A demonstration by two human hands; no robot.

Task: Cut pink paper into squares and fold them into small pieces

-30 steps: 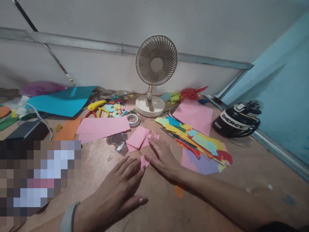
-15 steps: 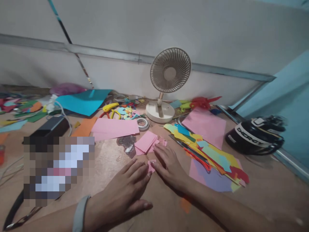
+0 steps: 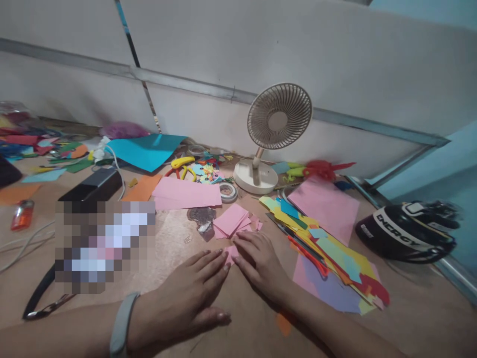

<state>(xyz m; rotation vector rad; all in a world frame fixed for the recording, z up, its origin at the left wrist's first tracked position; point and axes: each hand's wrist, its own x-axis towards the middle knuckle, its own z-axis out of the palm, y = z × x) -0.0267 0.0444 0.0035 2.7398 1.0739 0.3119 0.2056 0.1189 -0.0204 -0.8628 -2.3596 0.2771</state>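
Observation:
A small piece of pink paper (image 3: 231,254) lies on the table between my hands, partly covered by fingertips. My left hand (image 3: 190,286), with a grey band on its wrist, rests palm down; its fingers are stretched out and their tips touch the paper's left side. From the right, my right hand (image 3: 261,261) lies flat, its thumb and fingers at the paper's right edge. Just beyond them sits a small stack of pink paper pieces (image 3: 231,220), with pink scraps (image 3: 254,222) beside it.
Orange-handled scissors (image 3: 311,258) lie on coloured paper strips at right, near a black bottle (image 3: 408,231). A white fan (image 3: 257,176) stands at the back. Tape roll (image 3: 234,192), pink sheet (image 3: 186,193), black box (image 3: 95,186) and orange lighter (image 3: 23,215) are left of it.
The whole scene has shifted to the right in view as the camera turned left. My hands stay at the small pink paper, with little visible movement.

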